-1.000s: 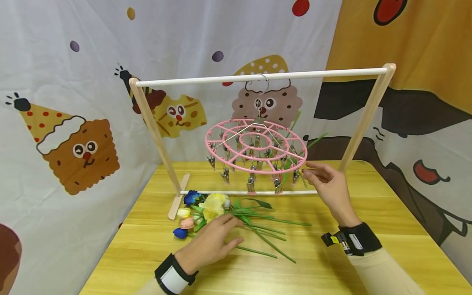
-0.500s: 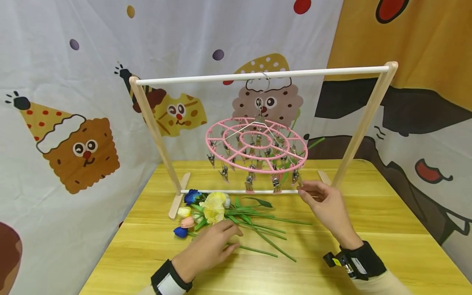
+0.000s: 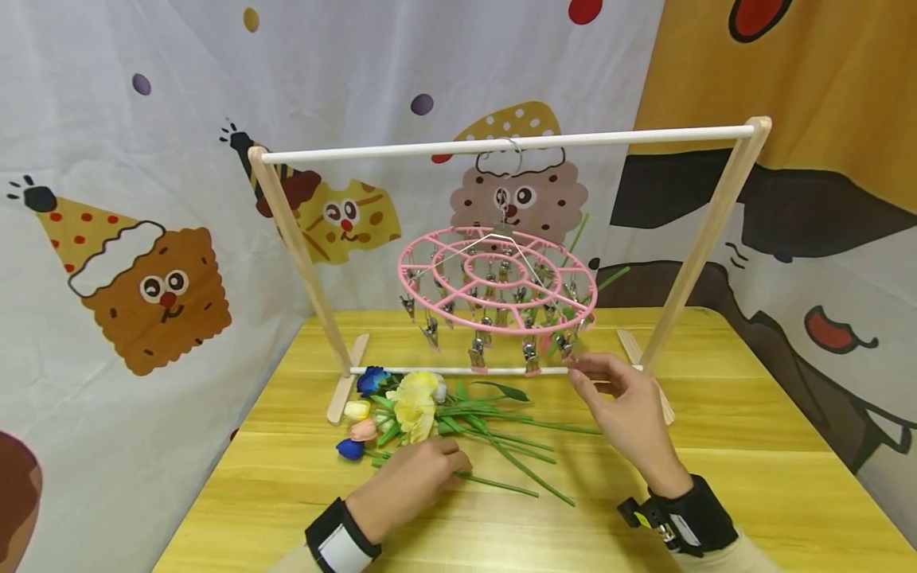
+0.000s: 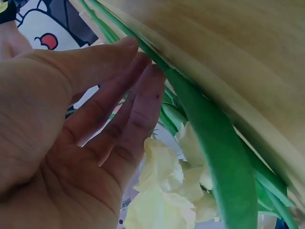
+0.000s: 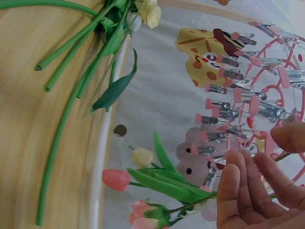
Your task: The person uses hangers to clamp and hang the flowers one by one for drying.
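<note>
My left hand (image 3: pixel 419 477) is low over the table at the blue tulip (image 3: pixel 350 450), its fingertips close to the green stem (image 4: pixel 155 59). The left wrist view shows the thumb and fingers fairly straight, with the stem just beyond their tips. My right hand (image 3: pixel 623 406) is raised beside the lower right clips (image 3: pixel 565 346) of the pink round clip hanger (image 3: pixel 447 317). In the right wrist view its thumb and fingers are apart; whether a fingertip touches a clip, I cannot tell. A pink tulip (image 5: pixel 116 179) and a pink flower (image 5: pixel 145 213) hang near the hanger, heads downward.
The hanger hooks over the white top bar (image 3: pixel 344 153) of a wooden stand (image 3: pixel 297 247). Several artificial flowers, including a yellow bloom (image 3: pixel 414 404), lie across the stand's lower bar (image 3: pixel 530 371) on the wooden table (image 3: pixel 759 477). A printed curtain is behind.
My right hand has moved down and left from the hanger's rim to below its clips. The left fingers have lowered to the blue tulip's stem and bent more. The front clips have swung slightly left.
</note>
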The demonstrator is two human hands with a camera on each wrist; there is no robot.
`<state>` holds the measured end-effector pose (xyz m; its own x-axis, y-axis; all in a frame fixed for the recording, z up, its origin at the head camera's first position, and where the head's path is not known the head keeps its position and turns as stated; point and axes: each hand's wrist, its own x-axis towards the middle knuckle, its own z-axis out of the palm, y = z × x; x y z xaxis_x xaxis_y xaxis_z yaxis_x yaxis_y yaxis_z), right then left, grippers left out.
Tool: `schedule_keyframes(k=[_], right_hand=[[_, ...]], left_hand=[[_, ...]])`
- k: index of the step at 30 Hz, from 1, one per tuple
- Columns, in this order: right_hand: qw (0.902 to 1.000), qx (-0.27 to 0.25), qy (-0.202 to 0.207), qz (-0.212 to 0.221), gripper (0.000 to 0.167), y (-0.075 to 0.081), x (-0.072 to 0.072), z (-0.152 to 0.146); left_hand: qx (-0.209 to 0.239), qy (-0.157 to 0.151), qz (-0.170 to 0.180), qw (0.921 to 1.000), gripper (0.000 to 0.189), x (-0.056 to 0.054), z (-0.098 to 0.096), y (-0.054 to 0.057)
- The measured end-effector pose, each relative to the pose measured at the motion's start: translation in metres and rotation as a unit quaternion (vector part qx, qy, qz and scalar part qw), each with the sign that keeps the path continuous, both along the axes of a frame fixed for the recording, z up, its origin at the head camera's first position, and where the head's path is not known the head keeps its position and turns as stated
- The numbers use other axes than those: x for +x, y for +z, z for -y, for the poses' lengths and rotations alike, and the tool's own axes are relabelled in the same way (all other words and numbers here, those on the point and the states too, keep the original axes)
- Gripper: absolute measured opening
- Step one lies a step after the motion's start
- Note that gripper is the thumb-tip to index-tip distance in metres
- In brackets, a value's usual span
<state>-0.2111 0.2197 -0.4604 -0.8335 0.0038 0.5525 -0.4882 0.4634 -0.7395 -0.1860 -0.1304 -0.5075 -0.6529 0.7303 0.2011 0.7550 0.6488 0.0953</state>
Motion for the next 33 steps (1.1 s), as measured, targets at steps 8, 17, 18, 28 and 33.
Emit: schedule_keyframes(k=[8,17,18,28,33], right_hand=[[0.9997,0.004,-0.019,-0.013,0.030,0.011,0.001,0.004],[0.9996,-0.012,0.008,-0.026,0.029,0.020,-0.006,0.010],[0.9995,-0.014,0.011,-0.025,0.029,0.020,-0.007,0.012],[0.9989,-0.022,0.017,0.037,0.035,0.023,-0.005,0.022],[0.9981,-0.046,0.016,0.037,0.032,0.021,-0.006,0.026]], left_hand=[[-0.012,-0.002,-0.014,0.9998,0.025,-0.004,0.001,-0.001],[0.010,-0.033,-0.053,0.9980,0.024,-0.009,0.004,-0.005],[0.009,-0.031,-0.053,0.9981,0.024,-0.008,0.004,-0.005],[0.028,-0.010,-0.031,0.9991,0.036,-0.001,0.004,0.006],[0.088,-0.024,-0.012,0.9957,0.034,-0.004,0.004,0.016]])
